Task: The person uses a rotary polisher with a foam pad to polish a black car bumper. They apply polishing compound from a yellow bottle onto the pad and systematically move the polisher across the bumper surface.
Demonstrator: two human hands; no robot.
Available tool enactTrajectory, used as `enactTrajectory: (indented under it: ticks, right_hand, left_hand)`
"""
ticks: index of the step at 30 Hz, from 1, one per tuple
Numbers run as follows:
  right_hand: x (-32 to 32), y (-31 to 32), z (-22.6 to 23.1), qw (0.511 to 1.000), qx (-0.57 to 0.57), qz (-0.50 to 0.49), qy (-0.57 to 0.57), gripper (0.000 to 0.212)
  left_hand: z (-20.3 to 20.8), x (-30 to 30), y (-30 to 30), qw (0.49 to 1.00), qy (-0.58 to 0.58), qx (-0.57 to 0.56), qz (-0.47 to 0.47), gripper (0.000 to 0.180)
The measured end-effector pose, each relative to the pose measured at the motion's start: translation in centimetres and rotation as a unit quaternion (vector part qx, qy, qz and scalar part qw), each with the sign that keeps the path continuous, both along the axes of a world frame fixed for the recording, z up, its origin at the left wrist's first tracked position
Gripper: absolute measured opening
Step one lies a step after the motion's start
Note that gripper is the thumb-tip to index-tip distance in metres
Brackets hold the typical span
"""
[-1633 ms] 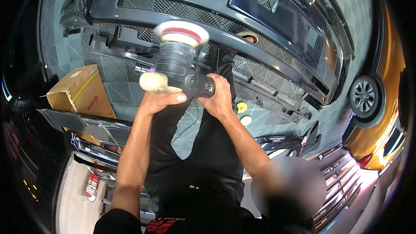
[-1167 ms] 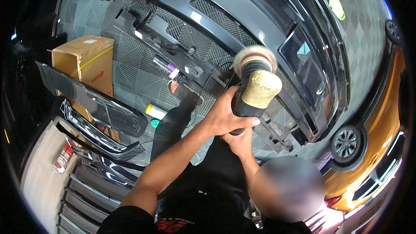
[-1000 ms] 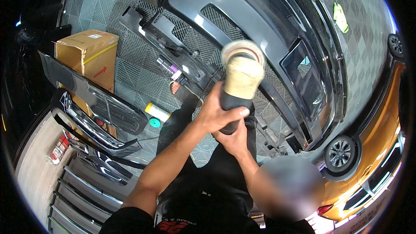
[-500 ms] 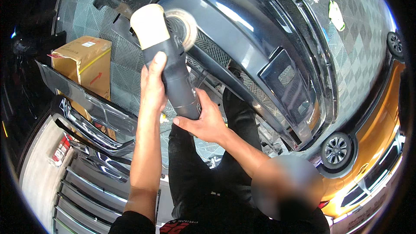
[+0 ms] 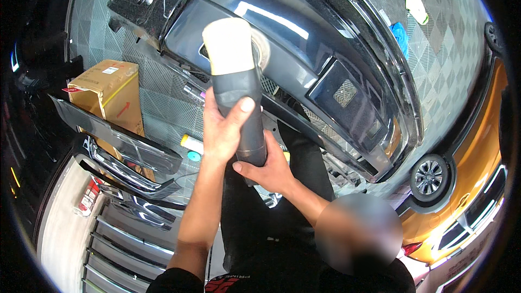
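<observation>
Both my hands are wrapped round a black polisher (image 5: 249, 111) with a cream cover over its head. My left hand (image 5: 222, 130) grips the middle of its body, thumb on top. Farther back, my right hand (image 5: 271, 165) closes on its rear end. The round pale pad (image 5: 262, 50) shows partly at the right of the cream head, against a glossy black car bumper (image 5: 315, 62); the rest of the pad is hidden under the tool, so its exact contact cannot be seen.
Left of me stand a cardboard box (image 5: 116, 95) and a dark trim panel (image 5: 119, 130). A yellow-and-white tube (image 5: 191, 144) is on the tiled floor near my left forearm. Beyond the bumper lie a blue cloth (image 5: 400, 39) and a pale green item (image 5: 416, 6). An orange car (image 5: 467, 179) stands at right.
The polisher and both hands have shifted right along the bumper and a little nearer to me. My view has turned slightly; the blue cloth and the tube show more fully.
</observation>
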State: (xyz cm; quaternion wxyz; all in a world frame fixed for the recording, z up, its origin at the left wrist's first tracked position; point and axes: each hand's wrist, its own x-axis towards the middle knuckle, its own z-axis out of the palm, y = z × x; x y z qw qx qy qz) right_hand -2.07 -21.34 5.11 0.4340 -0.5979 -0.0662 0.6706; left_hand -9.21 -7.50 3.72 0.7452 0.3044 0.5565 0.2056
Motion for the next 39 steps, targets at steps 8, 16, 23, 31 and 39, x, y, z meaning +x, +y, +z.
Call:
enactTrajectory:
  ticks: [8,16,23,31,39]
  right_hand:
    - [-0.1,-0.9,1.0,0.999,-0.036,-0.034,0.014,0.079]
    - [-0.9,-2.3,1.1,0.995,-0.032,-0.096,0.013,0.080]
    - [-1.3,-3.3,1.2,0.988,-0.027,-0.152,0.015,0.080]
    - [-1.4,-4.3,1.3,0.985,-0.030,-0.168,0.009,0.080]
    - [-1.1,-4.8,1.2,0.985,-0.028,-0.169,-0.016,0.086]
  left_hand:
    - [0.5,1.1,-1.1,0.993,0.059,0.055,-0.082,0.074]
    - [0.9,1.8,-1.6,0.987,0.049,0.013,-0.153,0.079]
    - [-0.4,2.3,-3.2,0.973,0.071,0.078,-0.207,0.086]
    - [1.1,4.4,-3.4,0.972,0.040,0.036,-0.229,0.100]
    - [1.6,5.5,-3.6,0.970,0.038,0.009,-0.240,0.100]
